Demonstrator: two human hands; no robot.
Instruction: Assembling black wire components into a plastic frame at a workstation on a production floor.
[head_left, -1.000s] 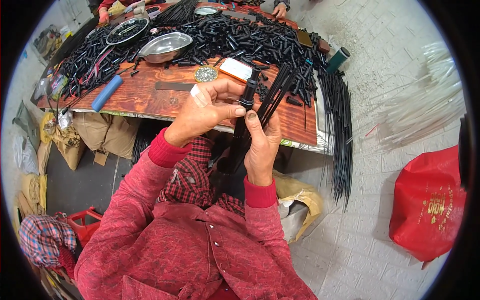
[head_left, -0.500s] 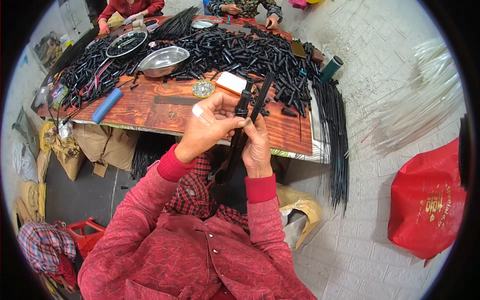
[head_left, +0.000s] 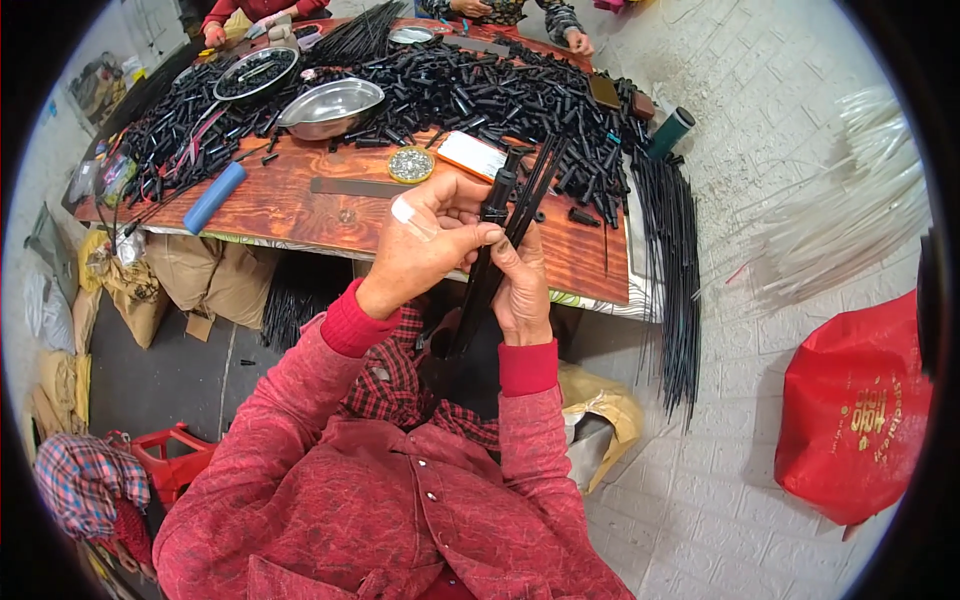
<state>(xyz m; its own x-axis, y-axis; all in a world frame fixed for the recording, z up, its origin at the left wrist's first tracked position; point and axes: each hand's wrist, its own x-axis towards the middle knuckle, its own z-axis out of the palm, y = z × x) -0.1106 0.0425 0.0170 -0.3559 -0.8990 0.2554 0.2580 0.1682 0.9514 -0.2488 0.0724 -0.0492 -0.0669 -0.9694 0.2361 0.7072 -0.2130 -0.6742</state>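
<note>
Over the near edge of the wooden table, my left hand (head_left: 425, 245) pinches a black tubular plastic fitting (head_left: 497, 195) between thumb and fingers. A white patch sticks to the back of that hand. Close beside it, my right hand (head_left: 523, 290) is closed around a bundle of thin black rods (head_left: 536, 185), which slants up past the fitting and down below my hands. The two thumbs nearly meet where fitting and rods come together. Whether a rod sits inside the fitting is hidden by my fingers.
Black fittings (head_left: 460, 95) heap across the table (head_left: 270, 200), with a metal bowl (head_left: 330, 108), a yellow-rimmed dish of small metal parts (head_left: 410, 164) and a blue roll (head_left: 214, 198). Long black rods (head_left: 672, 280) hang off its right edge. Two people work at the far side.
Both hands keep their grips, and the fitting's upper end has tipped slightly to the right. The whole view has shifted a little. Across the table, a co-worker's hand has moved.
</note>
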